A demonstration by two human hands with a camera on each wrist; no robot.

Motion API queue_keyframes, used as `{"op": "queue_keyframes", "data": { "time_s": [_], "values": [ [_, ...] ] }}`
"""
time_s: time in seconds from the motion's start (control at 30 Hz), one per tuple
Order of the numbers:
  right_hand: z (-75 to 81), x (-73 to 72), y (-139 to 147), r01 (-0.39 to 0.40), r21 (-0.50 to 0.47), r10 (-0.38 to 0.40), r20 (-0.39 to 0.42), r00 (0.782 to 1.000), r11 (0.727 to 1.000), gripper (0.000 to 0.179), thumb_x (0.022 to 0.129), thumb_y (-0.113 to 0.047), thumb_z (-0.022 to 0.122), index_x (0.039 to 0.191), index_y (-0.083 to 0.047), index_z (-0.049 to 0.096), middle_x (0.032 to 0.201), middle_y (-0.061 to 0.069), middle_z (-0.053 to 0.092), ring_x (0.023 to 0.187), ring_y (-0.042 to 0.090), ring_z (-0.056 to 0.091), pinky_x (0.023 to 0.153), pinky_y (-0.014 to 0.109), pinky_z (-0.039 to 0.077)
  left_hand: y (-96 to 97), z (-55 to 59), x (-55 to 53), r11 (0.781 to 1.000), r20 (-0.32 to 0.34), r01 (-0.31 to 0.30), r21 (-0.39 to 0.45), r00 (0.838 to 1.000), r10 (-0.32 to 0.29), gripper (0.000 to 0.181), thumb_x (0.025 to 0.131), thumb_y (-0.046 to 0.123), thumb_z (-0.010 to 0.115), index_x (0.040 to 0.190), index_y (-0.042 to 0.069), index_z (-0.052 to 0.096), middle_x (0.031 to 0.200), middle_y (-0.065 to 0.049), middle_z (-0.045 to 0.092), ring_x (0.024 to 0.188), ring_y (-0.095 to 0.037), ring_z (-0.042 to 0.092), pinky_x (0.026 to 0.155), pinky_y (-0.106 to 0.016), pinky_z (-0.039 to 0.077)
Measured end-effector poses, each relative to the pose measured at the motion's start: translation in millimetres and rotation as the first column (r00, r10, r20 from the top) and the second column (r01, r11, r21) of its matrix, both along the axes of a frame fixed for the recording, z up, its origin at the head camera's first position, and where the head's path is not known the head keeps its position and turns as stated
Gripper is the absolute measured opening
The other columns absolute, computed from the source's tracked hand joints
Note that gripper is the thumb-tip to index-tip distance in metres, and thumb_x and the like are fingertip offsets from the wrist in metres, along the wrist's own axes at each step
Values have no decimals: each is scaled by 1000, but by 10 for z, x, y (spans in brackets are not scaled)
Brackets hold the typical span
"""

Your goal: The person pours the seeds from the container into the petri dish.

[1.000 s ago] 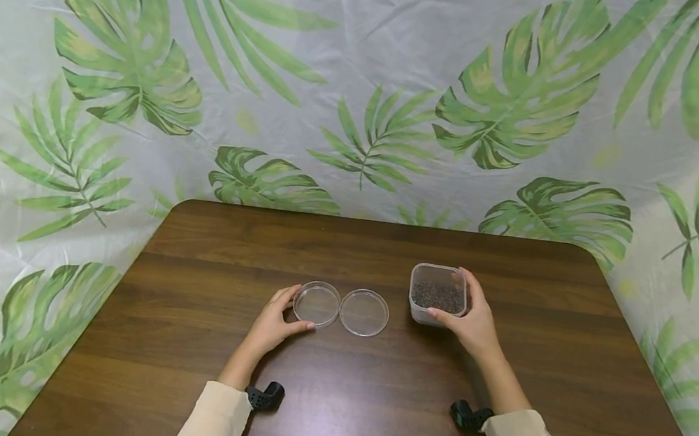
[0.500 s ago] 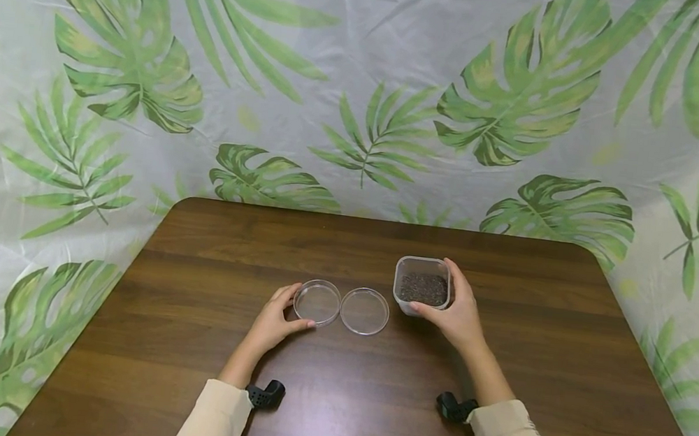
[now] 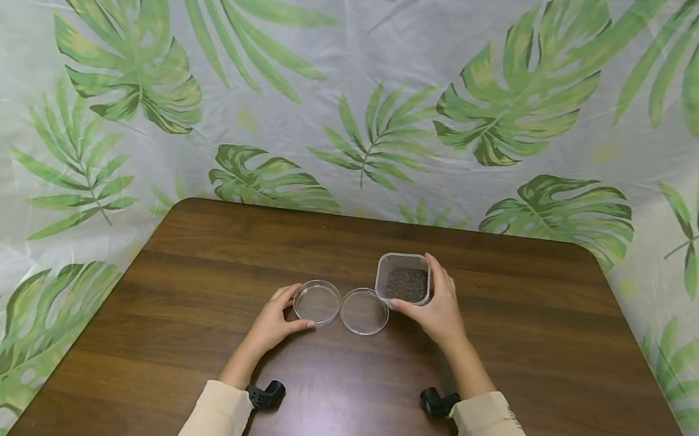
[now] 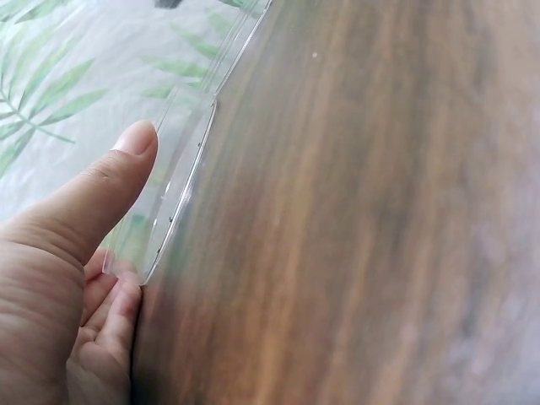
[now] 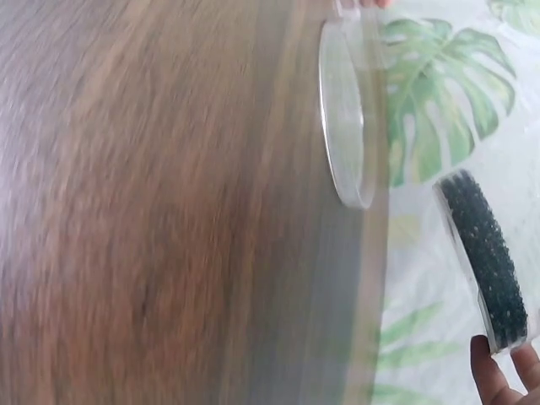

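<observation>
Two clear, shallow round dishes, like petri dish halves, lie side by side on the table, their rims touching or nearly so. My left hand holds the left dish by its edge, thumb at the near side and fingers round the far side; its thumb shows in the left wrist view. A clear square plastic tub with dark, fine grains in it is gripped by my right hand. It hangs above the table, overlapping the far right rim of the right dish in the head view.
The brown wooden table has its far edge just beyond the things. Behind it hangs a pale cloth printed with green leaves. Each wrist carries a black camera mount, such as the left mount.
My right hand has carried the tub leftward, from right of the dishes to the right dish's far edge. My left hand and both dishes have stayed in place.
</observation>
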State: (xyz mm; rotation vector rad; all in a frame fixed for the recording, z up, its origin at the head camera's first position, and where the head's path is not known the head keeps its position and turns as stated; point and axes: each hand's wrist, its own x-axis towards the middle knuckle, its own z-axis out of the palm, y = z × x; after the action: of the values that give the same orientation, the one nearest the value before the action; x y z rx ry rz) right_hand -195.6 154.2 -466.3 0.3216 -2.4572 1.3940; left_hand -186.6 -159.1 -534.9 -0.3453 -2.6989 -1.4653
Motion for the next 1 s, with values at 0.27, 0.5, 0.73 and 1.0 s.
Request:
{"op": "queue_keyframes", "data": {
  "time_s": [0.27,0.5,0.73,1.0],
  "values": [
    [4,-16,-161,-2,66,4,-20,1000,998,104,55,-44,83,140,-18,29,134,10,37,123,29,27,89,54,34,3,26,7,1000,-1,0,12,1000,0,84,65,30,80,134,3,39,128,-13,42,109,-30,51,93,-41,39],
    [-8,-12,-281,10,123,-3,-53,999,992,105,55,-45,83,140,-14,29,135,11,36,124,30,27,90,54,35,5,31,2,1000,18,-5,15,1000,5,85,65,30,80,135,5,39,129,-11,42,110,-29,50,94,-40,38],
    [-35,-16,-392,4,180,13,-91,996,984,104,56,-46,82,140,-10,30,135,10,37,123,30,28,89,53,37,2,28,2,1000,12,-8,19,1000,8,86,64,30,80,135,4,39,128,-11,43,110,-28,50,94,-40,38],
    [-76,-32,-520,2,251,30,-125,992,968,104,57,-43,82,140,-8,29,135,11,37,122,32,29,93,52,33,18,51,12,1000,-1,-13,-6,1000,13,83,65,29,81,133,2,41,128,-13,43,108,-30,51,93,-40,39]
  ]
}}
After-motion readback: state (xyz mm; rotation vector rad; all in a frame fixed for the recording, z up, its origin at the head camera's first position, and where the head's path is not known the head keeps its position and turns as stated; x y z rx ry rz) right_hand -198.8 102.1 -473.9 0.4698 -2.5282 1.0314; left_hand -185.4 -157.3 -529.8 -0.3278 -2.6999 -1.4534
